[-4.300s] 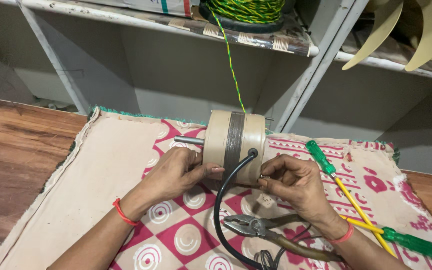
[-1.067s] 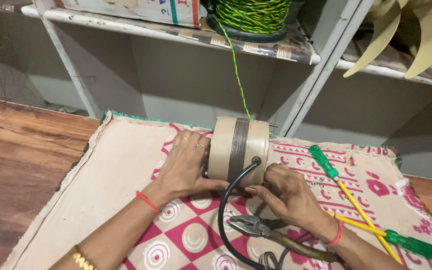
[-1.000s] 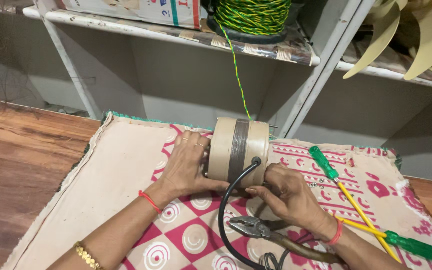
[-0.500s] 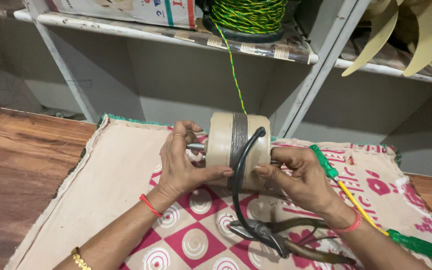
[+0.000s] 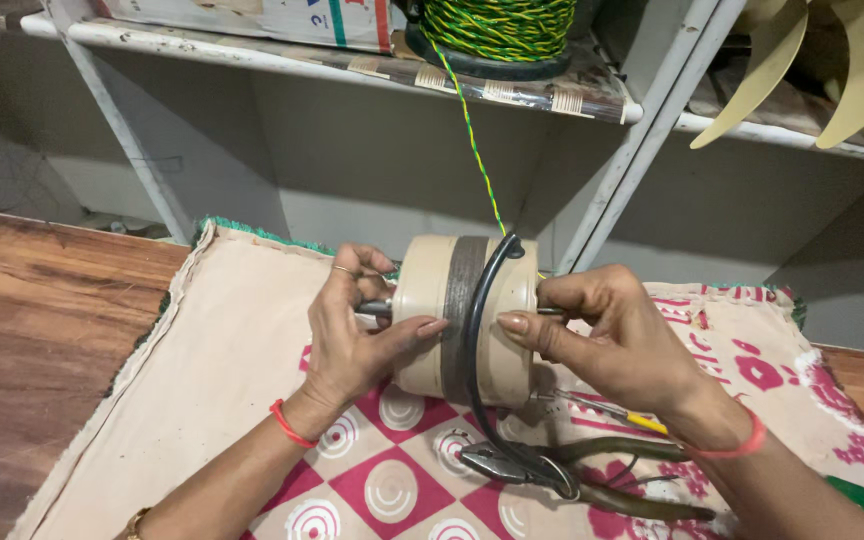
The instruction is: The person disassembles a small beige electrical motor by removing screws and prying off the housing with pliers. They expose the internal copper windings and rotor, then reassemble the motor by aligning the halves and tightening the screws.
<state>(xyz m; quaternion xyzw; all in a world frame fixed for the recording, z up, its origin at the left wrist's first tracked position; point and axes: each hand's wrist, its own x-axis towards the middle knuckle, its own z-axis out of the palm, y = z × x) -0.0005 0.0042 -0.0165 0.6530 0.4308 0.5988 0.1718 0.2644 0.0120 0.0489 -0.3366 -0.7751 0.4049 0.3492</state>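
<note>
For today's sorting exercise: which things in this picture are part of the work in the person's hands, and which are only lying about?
In hand:
- cream cylindrical fan motor with dark middle band, held by left hand and right hand
- black cable looped over it
- green-yellow twisted wire running toward it

Lying about:
- pliers on the patterned cloth
- green-handled screwdriver
- cream fan blades

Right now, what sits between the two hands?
In the head view, a beige drum-shaped motor sits between the left hand and right hand, gripped at both ends. A black cable loops over its dark middle band.
</note>
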